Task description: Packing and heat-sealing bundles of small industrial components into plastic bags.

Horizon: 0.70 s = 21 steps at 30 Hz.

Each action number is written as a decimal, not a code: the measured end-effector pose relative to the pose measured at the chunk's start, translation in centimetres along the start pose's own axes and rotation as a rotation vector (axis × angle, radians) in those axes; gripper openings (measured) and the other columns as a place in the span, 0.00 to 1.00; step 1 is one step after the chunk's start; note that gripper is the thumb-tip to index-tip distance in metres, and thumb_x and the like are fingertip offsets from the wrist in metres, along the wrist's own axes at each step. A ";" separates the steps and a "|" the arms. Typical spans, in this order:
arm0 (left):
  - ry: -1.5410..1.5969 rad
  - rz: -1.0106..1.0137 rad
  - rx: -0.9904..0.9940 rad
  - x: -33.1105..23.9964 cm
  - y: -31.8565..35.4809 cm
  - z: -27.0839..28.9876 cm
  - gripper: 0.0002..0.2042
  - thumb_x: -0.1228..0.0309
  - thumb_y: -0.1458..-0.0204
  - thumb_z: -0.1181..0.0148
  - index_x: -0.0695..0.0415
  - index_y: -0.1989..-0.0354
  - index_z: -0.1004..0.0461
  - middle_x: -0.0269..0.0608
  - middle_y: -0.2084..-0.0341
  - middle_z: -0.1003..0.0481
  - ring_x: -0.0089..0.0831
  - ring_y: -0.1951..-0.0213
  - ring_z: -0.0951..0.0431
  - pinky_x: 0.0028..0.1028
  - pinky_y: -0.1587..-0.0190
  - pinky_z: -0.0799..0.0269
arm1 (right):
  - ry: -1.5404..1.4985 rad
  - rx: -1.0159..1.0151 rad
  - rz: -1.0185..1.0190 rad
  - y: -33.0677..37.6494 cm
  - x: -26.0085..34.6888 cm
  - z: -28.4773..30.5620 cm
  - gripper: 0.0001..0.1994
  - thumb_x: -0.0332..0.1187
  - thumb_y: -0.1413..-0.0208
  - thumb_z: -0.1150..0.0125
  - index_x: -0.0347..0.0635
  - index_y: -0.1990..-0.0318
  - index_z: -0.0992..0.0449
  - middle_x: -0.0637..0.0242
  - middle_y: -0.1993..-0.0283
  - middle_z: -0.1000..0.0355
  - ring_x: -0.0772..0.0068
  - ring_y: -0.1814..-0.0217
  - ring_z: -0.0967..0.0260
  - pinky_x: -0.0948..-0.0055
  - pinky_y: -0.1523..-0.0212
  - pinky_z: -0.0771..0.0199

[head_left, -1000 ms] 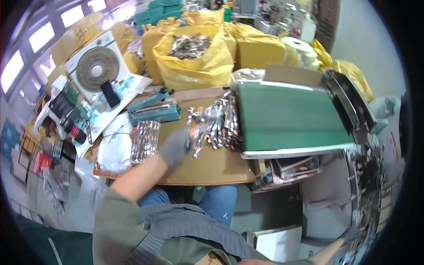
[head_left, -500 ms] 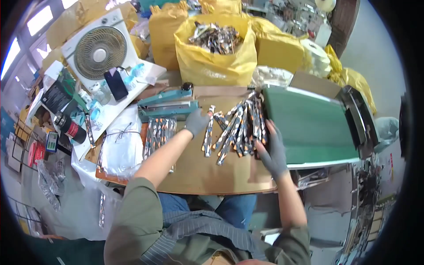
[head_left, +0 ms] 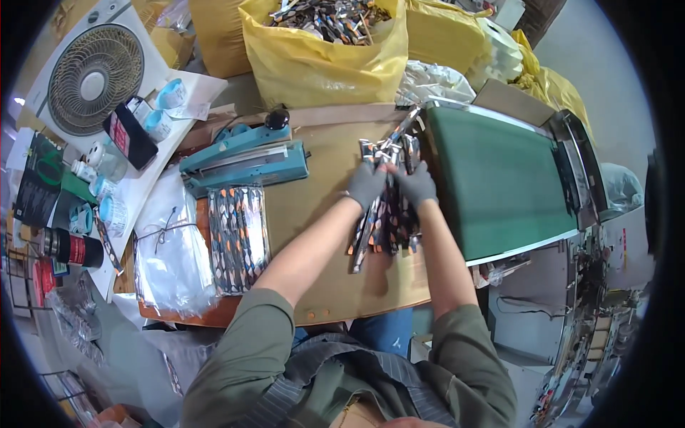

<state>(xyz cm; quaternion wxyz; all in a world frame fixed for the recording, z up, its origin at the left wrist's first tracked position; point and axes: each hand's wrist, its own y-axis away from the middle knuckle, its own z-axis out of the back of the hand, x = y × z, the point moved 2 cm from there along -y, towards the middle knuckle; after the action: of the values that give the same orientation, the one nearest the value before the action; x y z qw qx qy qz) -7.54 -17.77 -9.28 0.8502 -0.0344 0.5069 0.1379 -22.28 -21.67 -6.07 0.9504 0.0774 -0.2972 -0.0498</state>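
Both of my hands wear grey gloves and meet over a pile of slim, stick-shaped packets [head_left: 387, 225], dark with orange and white marks. My left hand [head_left: 367, 185] closes around packets on the left of the pile, near their upper ends. Close beside it, my right hand [head_left: 417, 185] grips the pile's right side, fingers curled inward. The gloves partly hide the packets. To the left, a neat row of similar packets [head_left: 238, 239] lies beside a stack of clear plastic bags [head_left: 168, 250] tied with a dark cord.
A teal hand sealer [head_left: 250, 170] stands behind the row. On the right is a green conveyor belt [head_left: 503, 185]. A yellow sack [head_left: 325, 75] full of packets rises beyond the table [head_left: 335, 289]. A fan [head_left: 91, 85], phone [head_left: 130, 137] and bottle [head_left: 71, 247] are at left.
My left hand has moved right onto the packets, and my right hand inward and up. Spread packets are now drawn closer together. The view has shifted, with the background higher.
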 end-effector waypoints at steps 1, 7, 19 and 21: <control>0.020 -0.014 -0.087 1.4 0.2 -1.3 0.19 0.58 0.48 0.51 0.65 0.63 0.30 0.60 0.65 0.27 0.57 0.60 0.27 0.45 0.57 0.32 | 0.025 -0.016 0.041 0.8 1.0 -1.9 0.62 0.70 0.71 0.38 0.28 0.37 0.53 0.38 0.42 0.41 0.42 0.40 0.41 0.57 0.43 0.38; -0.257 -0.127 -0.341 -0.7 4.1 0.4 0.19 0.62 0.50 0.48 0.66 0.57 0.33 0.61 0.55 0.34 0.56 0.53 0.34 0.46 0.49 0.38 | 0.172 -0.181 0.081 3.1 0.0 -2.1 0.62 0.68 0.73 0.35 0.33 0.35 0.55 0.45 0.42 0.43 0.46 0.42 0.44 0.52 0.44 0.42; 0.000 -0.363 -0.486 -8.3 -9.4 5.9 0.16 0.57 0.48 0.49 0.60 0.73 0.27 0.54 0.81 0.28 0.51 0.75 0.26 0.43 0.71 0.33 | 0.227 -0.123 0.125 5.1 2.0 -2.4 0.61 0.67 0.70 0.36 0.32 0.35 0.56 0.47 0.43 0.43 0.49 0.42 0.45 0.56 0.42 0.45; 0.056 -0.315 -0.397 -7.5 -5.5 8.1 0.17 0.57 0.47 0.50 0.61 0.73 0.28 0.54 0.81 0.28 0.50 0.76 0.26 0.41 0.73 0.34 | 0.236 -0.106 0.109 4.7 1.5 -1.8 0.61 0.67 0.71 0.36 0.31 0.36 0.55 0.48 0.44 0.42 0.49 0.42 0.45 0.58 0.43 0.44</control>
<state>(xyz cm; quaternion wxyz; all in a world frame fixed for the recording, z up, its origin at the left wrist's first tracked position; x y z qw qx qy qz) -2.47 -22.90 0.72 0.8233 -0.2832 0.4818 0.0994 -19.75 -17.02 -5.85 0.9827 0.0161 -0.1842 -0.0044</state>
